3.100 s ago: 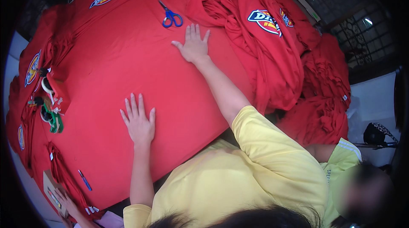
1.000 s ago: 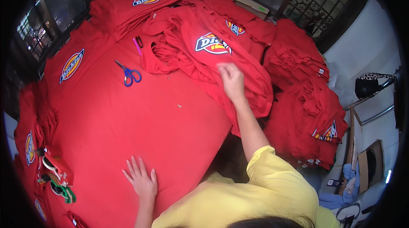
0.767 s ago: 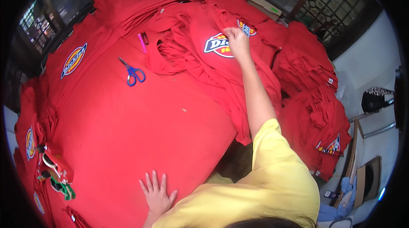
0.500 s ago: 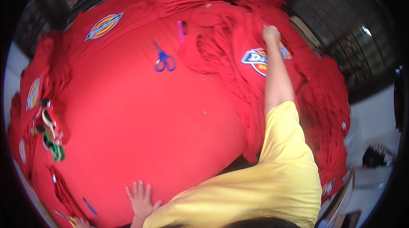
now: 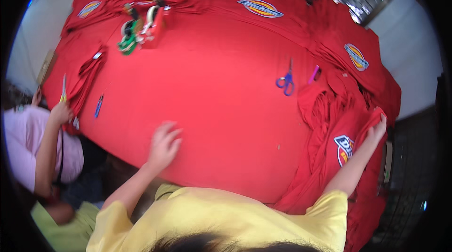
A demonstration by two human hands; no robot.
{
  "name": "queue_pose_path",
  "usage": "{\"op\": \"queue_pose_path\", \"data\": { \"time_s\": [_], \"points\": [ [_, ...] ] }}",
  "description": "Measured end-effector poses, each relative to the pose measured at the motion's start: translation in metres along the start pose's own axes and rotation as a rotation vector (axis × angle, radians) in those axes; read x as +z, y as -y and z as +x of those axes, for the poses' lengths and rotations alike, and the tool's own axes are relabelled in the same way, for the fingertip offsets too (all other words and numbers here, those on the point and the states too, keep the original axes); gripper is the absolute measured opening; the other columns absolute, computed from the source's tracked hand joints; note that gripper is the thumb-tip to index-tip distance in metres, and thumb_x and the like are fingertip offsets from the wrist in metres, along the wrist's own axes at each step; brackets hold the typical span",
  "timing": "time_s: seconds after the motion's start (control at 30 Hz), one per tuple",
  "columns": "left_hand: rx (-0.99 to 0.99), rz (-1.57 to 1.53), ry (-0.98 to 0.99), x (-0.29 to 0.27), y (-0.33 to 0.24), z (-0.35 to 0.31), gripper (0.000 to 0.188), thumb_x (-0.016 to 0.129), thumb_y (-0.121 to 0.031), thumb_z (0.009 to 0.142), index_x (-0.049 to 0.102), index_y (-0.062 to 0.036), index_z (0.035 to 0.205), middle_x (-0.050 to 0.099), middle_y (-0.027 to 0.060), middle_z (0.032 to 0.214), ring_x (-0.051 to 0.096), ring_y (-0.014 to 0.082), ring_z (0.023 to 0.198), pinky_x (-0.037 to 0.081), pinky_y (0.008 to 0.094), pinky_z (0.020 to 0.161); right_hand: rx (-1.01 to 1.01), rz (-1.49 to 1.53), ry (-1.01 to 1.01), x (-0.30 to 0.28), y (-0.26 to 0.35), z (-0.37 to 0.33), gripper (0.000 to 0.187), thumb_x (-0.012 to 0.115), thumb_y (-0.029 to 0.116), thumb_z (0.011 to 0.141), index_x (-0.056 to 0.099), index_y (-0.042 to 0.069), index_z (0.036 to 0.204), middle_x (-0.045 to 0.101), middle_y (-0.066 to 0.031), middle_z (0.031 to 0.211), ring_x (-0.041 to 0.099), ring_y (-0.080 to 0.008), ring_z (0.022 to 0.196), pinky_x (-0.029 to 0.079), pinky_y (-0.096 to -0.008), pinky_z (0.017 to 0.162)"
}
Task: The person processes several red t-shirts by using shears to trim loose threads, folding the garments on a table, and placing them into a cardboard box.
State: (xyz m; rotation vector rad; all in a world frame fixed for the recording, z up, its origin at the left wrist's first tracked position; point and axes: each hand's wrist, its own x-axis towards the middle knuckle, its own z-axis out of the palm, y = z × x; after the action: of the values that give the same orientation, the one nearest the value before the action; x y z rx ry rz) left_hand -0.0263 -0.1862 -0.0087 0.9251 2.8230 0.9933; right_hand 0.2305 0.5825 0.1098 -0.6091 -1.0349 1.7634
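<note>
Evidently, the right hand (image 5: pixel 375 131) grasps a red shirt (image 5: pixel 355 122). The left hand (image 5: pixel 165 146) is loosely open; table (image 5: pixel 226 106) contact is unclear.

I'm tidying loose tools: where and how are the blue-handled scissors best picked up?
Probably by the blue finger loops, from the wearer's side, with the left grip, which looks empty; the right grip holds a red garment. The scissors lie with blades pointing away from the wearer, so the loops face this side, keeping fingers off the tips.
</note>
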Motion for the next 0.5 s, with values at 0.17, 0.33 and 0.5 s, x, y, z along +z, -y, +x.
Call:
{"op": "queue_pose_path", "data": {
  "time_s": [0.17, 0.33, 0.5],
  "points": [
    [-0.104, -0.91, 0.269, 0.048, -0.109, 0.04, 0.044, 0.051, -0.022, 0.096, 0.045, -0.0071, 0.136, 0.046, 0.0124, 0.138, 0.047, 0.0252, 0.126, 0.037, 0.0373, 0.105, 0.534, 0.524, 0.711, 0.271, -0.068, -0.266, 0.04, 0.05, 0.023, 0.095, 0.044, -0.004, 0.123, 0.059, -0.0154, 0.11, 0.059, -0.0257, 0.103, 0.048, -0.0409, 0.09],
    [-0.203, -1.492, 0.173, 0.075, -0.169, 0.067, 0.064, 0.059, -0.028, 0.092, 0.028, -0.0019, 0.142, 0.041, 0.0147, 0.14, 0.044, 0.0232, 0.127, 0.036, 0.0373, 0.106, 0.043, -0.244, 1.123, 0.239, -0.045, -0.381, 0.043, 0.053, 0.024, 0.092, 0.045, -0.003, 0.124, 0.061, -0.016, 0.108, 0.061, -0.025, 0.099, 0.049, -0.0408, 0.089],
    [-0.324, -1.893, 0.502, 0.033, -0.142, 0.011, 0.052, 0.065, -0.018, 0.086, 0.044, -0.0013, 0.131, 0.055, 0.0094, 0.125, 0.051, 0.0207, 0.119, 0.037, 0.0381, 0.105, 0.026, 0.062, 0.862, 0.214, -0.023, -0.346, 0.034, 0.057, 0.008, 0.085, 0.051, -0.004, 0.116, 0.061, -0.0165, 0.109, 0.062, -0.025, 0.098, 0.049, -0.0384, 0.091]
  ]
}}
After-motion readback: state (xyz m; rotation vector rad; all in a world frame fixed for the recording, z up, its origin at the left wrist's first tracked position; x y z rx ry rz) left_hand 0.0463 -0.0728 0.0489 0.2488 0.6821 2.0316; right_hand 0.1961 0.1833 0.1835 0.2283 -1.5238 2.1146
